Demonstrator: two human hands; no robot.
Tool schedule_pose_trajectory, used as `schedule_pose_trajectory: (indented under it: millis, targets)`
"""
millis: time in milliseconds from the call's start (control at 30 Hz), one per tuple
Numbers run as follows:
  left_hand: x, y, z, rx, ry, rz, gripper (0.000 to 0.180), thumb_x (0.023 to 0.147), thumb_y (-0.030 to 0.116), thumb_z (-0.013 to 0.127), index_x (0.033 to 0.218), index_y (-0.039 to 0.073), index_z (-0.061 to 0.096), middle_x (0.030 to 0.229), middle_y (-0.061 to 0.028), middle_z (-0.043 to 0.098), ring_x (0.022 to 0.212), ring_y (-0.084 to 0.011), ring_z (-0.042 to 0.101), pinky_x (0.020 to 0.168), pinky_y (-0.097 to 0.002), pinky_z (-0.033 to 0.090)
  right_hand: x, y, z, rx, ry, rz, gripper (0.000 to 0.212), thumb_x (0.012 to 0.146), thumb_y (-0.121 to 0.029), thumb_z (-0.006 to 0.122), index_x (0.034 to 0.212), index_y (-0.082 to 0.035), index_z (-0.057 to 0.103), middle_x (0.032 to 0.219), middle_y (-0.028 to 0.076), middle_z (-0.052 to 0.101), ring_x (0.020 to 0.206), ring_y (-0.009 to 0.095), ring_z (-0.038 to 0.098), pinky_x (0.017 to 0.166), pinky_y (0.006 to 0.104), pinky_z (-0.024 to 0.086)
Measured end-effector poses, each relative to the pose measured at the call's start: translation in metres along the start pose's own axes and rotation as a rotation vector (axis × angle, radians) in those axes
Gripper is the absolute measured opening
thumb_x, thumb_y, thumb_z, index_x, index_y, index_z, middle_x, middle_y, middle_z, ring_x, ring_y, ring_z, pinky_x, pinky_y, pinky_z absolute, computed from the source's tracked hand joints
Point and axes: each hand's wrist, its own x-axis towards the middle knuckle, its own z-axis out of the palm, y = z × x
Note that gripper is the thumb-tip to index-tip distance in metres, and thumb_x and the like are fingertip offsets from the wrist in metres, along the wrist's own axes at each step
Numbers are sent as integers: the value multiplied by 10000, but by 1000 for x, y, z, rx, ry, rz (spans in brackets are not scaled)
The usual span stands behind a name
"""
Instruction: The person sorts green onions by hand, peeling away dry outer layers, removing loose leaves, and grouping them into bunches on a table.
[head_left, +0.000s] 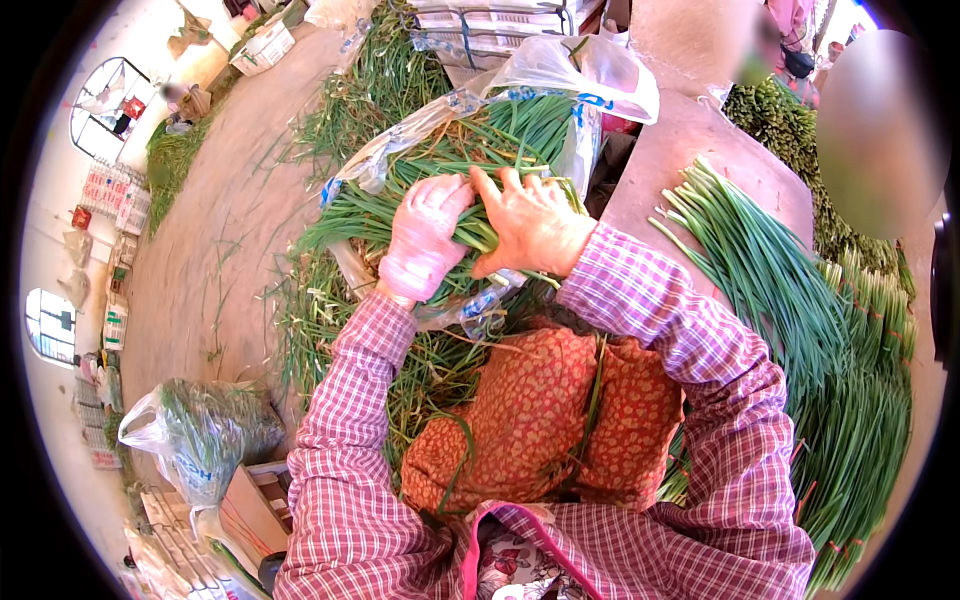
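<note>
My left hand [428,235], covered in a thin pinkish glove or wrap, is closed around a bunch of long green chives [365,215]. My right hand [530,225], bare, lies over the bunch's paler ends with fingers curled down and thumb below. The two hands almost touch at the fingertips. Beneath them is a clear plastic bag [375,165] with its mouth spread wide, holding more chives [530,130] and some yellowed blades. What lies under my palms is hidden.
Loose chives and trimmings [330,345] lie around the bag. An orange patterned cloth [530,420] covers my lap. To the right, sorted chives [740,240] rest on a board [640,200], with tied bundles [860,440] beside it. A filled plastic bag [220,440] stands lower left.
</note>
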Motion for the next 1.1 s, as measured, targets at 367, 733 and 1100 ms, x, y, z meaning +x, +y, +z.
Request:
schedule_pose_trajectory:
  millis: [367, 733, 1100]
  targets:
    - [-47, 32, -21, 59, -8, -171, 715, 634, 181, 727, 1280, 95, 434, 1294, -112, 435, 1244, -300, 367, 1048, -432, 296, 6, 3, 46, -98, 179, 257, 734, 618, -232, 760, 1220, -2, 409, 1069, 129, 505, 1029, 265, 510, 840, 382, 422]
    - [-66, 48, -23, -193, 31, -75, 450, 664, 122, 700, 1101, 120, 591, 1208, -87, 524, 1199, -280, 436, 1022, -422, 341, 50, 31, -56, -113, -51, 188, 453, 668, -372, 679, 965, -31, 659, 981, 186, 642, 917, 298, 629, 808, 370, 498]
    - [-13, 57, -60, -14, 123, 130, 628, 666, 184, 712, 1239, 82, 478, 1239, -113, 480, 1186, -294, 430, 1006, -407, 348, 48, 21, -120, 99, -116, 142, 389, 686, -248, 676, 908, 62, 599, 841, 206, 641, 775, 307, 641, 720, 385, 511]
